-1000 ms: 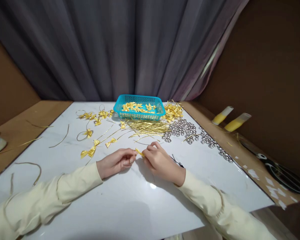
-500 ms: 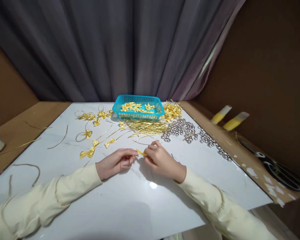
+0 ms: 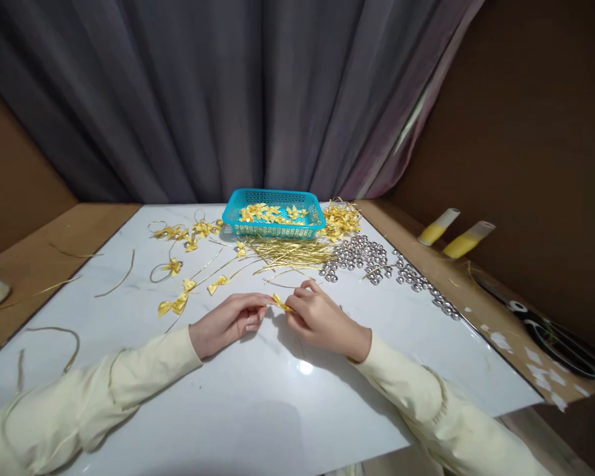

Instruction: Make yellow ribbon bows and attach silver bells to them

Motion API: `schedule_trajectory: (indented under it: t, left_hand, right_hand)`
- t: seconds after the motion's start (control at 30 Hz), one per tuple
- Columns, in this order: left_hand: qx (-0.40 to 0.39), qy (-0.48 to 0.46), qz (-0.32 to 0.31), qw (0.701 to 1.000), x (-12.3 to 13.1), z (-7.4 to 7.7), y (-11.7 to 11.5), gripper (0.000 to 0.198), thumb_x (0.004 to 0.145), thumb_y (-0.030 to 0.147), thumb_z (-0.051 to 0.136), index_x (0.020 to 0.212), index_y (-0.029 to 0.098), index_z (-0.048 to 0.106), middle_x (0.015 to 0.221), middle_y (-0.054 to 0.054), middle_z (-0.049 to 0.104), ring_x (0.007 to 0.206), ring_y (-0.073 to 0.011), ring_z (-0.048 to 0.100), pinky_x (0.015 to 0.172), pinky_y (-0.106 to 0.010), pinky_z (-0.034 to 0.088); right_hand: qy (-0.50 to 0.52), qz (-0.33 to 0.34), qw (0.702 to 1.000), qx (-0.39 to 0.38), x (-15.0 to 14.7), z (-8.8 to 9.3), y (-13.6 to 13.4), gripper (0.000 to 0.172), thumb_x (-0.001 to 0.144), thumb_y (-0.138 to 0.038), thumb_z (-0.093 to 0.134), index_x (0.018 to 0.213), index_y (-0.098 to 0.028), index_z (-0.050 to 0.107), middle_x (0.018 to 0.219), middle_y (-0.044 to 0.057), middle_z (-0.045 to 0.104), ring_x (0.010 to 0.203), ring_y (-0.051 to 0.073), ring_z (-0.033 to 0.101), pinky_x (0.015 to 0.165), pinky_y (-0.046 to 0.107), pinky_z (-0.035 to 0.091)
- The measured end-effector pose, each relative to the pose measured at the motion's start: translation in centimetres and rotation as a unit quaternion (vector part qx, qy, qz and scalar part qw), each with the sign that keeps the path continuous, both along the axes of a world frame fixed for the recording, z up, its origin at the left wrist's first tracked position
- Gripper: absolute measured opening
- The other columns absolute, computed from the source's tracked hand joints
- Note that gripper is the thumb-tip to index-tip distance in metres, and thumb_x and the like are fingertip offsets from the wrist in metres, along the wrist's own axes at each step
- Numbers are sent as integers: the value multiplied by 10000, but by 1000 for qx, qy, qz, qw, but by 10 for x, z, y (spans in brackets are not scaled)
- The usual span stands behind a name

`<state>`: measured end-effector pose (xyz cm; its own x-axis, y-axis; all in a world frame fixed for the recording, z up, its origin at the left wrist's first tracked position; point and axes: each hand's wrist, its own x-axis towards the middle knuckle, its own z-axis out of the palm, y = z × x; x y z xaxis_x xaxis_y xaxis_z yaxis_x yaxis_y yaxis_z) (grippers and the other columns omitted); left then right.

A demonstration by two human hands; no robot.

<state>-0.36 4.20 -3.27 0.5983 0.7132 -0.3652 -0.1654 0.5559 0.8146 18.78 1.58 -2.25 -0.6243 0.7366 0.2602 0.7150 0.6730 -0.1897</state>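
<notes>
Left hand (image 3: 235,318) and right hand (image 3: 321,318) pinch the yellow ribbon (image 3: 281,303) between them, apparently to steady it; gold cords (image 3: 295,254) lie just beyond, presumably for easy reach.

Yellow ribbon (image 3: 280,303) pinched in fingers (image 3: 299,305)

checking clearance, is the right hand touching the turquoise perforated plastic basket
Apart: the head view shows golden wires and white tabletop between the right hand and the basket.
</notes>
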Motion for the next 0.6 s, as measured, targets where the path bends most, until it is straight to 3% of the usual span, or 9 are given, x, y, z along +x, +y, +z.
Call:
schedule_trajectory:
  t: [0.3,0.6]
  left_hand:
    - [2,-14,3,1000,0,-2,-2,147,735,151,636,612,124,561,602,6,465,542,-79,358,491,-191,321]
    - [-8,-15,-3,1000,1,-2,-1,129,731,140,647,614,111,602,608,1,464,550,-79,351,486,-191,313]
  right_hand:
    - [3,0,1000,-10,-4,2,-2,195,821,-136,383,655,-173,477,591,2,442,562,141,356,777,309,370]
    - [1,-5,1000,-12,-4,1,-2,184,816,-130,406,652,-172,477,593,9,445,592,153,374,757,300,374]
